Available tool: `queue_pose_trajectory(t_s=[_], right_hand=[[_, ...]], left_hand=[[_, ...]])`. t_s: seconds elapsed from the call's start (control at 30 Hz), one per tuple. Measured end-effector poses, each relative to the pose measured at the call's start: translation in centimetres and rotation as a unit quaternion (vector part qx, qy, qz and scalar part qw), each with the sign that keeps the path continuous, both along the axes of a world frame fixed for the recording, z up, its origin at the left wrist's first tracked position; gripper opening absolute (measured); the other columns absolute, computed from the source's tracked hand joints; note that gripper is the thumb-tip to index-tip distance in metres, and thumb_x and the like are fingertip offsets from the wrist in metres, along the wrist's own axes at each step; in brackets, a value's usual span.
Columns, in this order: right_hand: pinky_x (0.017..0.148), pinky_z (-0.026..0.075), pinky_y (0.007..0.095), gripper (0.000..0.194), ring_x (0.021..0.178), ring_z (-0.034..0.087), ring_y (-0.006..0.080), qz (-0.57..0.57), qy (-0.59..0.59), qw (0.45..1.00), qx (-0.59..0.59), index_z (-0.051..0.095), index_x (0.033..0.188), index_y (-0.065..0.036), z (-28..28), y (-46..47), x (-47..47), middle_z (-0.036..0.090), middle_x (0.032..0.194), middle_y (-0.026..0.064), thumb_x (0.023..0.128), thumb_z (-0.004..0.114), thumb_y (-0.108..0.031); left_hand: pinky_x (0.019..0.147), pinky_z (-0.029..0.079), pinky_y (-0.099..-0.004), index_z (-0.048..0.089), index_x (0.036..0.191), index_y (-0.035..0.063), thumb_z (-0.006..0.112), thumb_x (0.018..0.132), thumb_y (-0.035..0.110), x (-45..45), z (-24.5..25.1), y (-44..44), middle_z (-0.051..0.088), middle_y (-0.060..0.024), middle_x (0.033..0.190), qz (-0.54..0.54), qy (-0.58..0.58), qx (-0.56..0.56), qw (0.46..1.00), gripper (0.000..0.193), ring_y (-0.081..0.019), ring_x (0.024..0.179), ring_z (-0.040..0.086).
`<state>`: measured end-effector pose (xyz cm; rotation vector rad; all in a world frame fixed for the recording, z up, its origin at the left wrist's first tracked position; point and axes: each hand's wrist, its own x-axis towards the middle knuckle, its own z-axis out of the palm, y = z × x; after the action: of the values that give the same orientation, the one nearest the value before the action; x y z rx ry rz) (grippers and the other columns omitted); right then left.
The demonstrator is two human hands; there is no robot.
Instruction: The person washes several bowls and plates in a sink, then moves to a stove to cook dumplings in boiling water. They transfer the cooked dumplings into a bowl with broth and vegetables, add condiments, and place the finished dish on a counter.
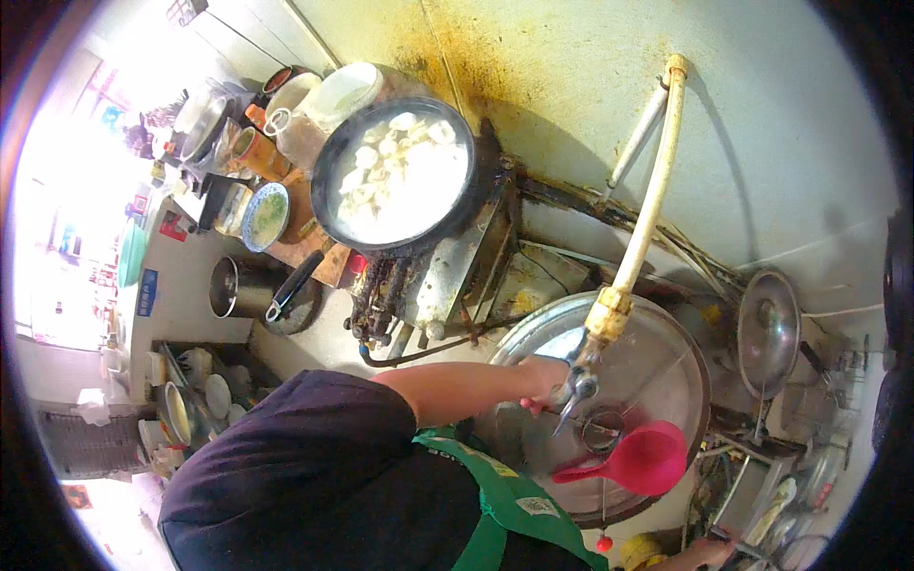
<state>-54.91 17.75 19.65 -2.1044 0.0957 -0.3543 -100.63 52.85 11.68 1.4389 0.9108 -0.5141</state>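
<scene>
My left hand reaches across to a tap at the end of a hanging yellowed pipe. Its fingers look closed on the tap's valve, though the tap partly covers them. Underneath is a large round metal vessel. A pink plastic water scoop lies over its near right part, handle pointing left. At the bottom right edge, my right hand is beside a flat metal piece; whether it grips this is unclear.
A black wok of pale, steaming food pieces in whitish liquid sits on a greasy gas stove. Left of it are a patterned bowl, an orange canister and a steel pot. A metal pan hangs at right.
</scene>
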Motion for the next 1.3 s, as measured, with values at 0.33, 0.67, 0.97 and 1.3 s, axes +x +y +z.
queue_pose_trajectory(t_s=[0.33, 0.67, 0.97, 1.3], right_hand=[[0.04, 0.033, 0.0275, 0.032, 0.044, 0.029, 0.0067, 0.373, -0.006, 0.87, 0.322, 0.06, 0.119, -0.001, 17.2, 6.8, -23.1, 0.034, 0.064, -0.004, 0.102, 0.059, -0.028], [0.038, 0.037, 0.0253, 0.054, 0.043, 0.042, 0.0096, 0.651, 0.306, 0.647, 0.253, 0.034, 0.15, -0.006, 16.0, 19.0, -51.1, 0.046, 0.067, 0.0019, 0.099, 0.052, -0.004], [0.038, 0.037, 0.0265, 0.037, 0.044, 0.046, 0.0104, 0.621, 0.447, 0.636, 0.101, 0.05, 0.138, -0.014, 10.7, 30.5, -65.3, 0.052, 0.072, 0.0016, 0.101, 0.052, -0.013], [0.032, 0.034, 0.026, 0.018, 0.041, 0.045, 0.009, 0.602, 0.367, 0.708, 0.035, 0.053, 0.119, -0.012, 8.5, 35.8, -69.9, 0.052, 0.071, -0.0003, 0.1, 0.052, -0.013]], left_hand=[[0.05, 0.054, -0.037, 0.071, 0.071, 0.0053, 0.057, 0.095, 0.05, -1.3, 0.9, -1.0, 0.068, -0.0061, 0.06, -0.023, -0.072, 0.121, 0.99, 0.053, -0.0181, 0.047, 0.064], [0.061, 0.057, -0.038, 0.072, 0.086, 0.0119, 0.069, 0.086, 0.016, -30.0, 0.0, -12.3, 0.068, -0.0099, 0.073, 0.198, -0.319, 0.442, 0.815, 0.005, -0.0277, 0.064, 0.067], [0.06, 0.052, -0.0509, 0.068, 0.077, 0.0075, 0.066, 0.084, 0.025, -62.3, -8.2, -38.4, 0.066, -0.0178, 0.07, 0.343, 0.265, 0.335, 0.836, 0.019, -0.0408, 0.065, 0.065], [0.062, 0.052, -0.0526, 0.068, 0.075, 0.0047, 0.058, 0.092, 0.03, -67.1, -11.2, -34.1, 0.066, -0.0214, 0.073, 0.356, 0.243, 0.368, 0.824, 0.032, -0.043, 0.07, 0.066]])
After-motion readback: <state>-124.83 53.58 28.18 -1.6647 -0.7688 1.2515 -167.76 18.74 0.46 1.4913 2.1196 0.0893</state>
